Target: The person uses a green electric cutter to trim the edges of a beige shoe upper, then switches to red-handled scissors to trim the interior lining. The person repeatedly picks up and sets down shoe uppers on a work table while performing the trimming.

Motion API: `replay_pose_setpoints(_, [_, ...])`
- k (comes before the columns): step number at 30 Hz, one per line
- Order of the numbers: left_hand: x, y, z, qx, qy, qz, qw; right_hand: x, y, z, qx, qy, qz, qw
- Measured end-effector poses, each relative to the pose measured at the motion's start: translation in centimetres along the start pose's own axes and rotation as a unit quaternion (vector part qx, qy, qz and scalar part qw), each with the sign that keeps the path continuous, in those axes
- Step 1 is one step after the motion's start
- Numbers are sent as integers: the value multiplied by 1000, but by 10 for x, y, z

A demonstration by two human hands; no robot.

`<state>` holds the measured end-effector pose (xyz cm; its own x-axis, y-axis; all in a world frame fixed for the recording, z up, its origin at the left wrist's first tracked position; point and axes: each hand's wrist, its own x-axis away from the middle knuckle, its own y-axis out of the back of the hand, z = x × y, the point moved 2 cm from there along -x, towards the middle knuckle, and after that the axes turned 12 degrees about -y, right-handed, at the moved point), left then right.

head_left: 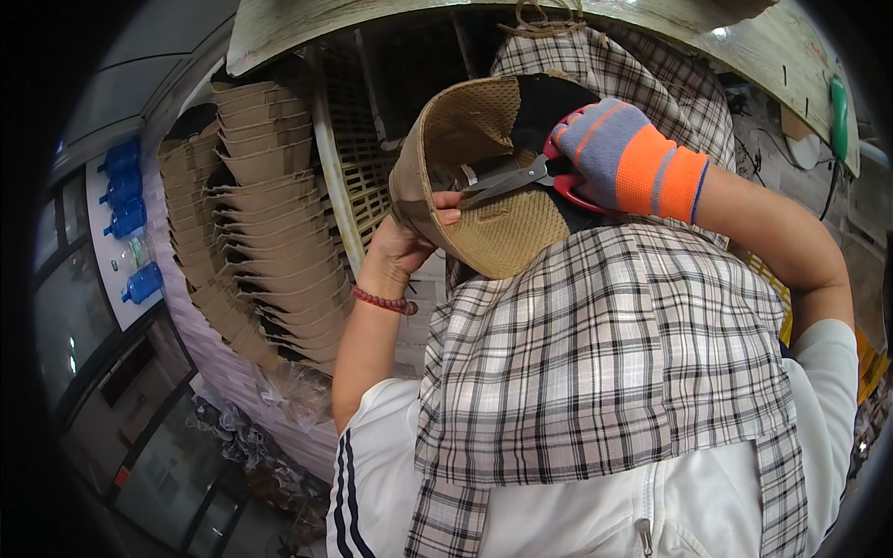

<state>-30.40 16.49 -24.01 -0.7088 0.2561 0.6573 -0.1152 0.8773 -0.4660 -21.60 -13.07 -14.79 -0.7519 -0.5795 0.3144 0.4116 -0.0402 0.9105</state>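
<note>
My left hand (405, 244) grips the rim of a tan and black cap-shaped piece (526, 244), with its fingertips curled over the edge to the inside. The piece is tilted so its hollow faces me; its wall is tan mesh and part of it is black. My right hand (623, 158), in a grey and orange knit glove, is closed around the red handles of a pair of scissors (526, 177). The blades reach into the hollow, their tips close beside my left fingertips. Whether they touch a thread or the material is too small to tell.
Tall nested stacks of similar tan pieces (279, 214) stand at left, beside a yellowish plastic crate (358, 149). A pale tabletop (372, 20) runs across the far side. Checked apron cloth (577, 353) covers my lap. Blue water jugs (126, 219) are farther left.
</note>
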Motion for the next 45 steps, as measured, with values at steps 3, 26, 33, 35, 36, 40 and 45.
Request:
replay_pose_setpoints(3, [-1,-4,3,20,-4,-25,999,-4,0,3,13,9,-12,1000])
replay_pose_setpoints(26, [2,1,9,3,-51,-67,996,39,10,-27,-27,-33,118,992])
replay_pose_setpoints(33, [6,-3,6,0,-61,-73,995,35,19,-20,21,-40,109,993])
replay_pose_setpoints(35, [5,1,7,2,-54,-70,996,38,27,-21,37,-49,96,994])
replay_pose_setpoints(36, [5,0,7,6,-54,-71,996,41,31,-22,52,-47,78,995])
replay_pose_setpoints(40, [6,-1,7,15,-55,-75,996,43,25,-41,67,-30,-25,997])
replay_pose_setpoints(45, [9,-14,3,13,-54,-84,995,39,19,-31,-1,-27,47,999])
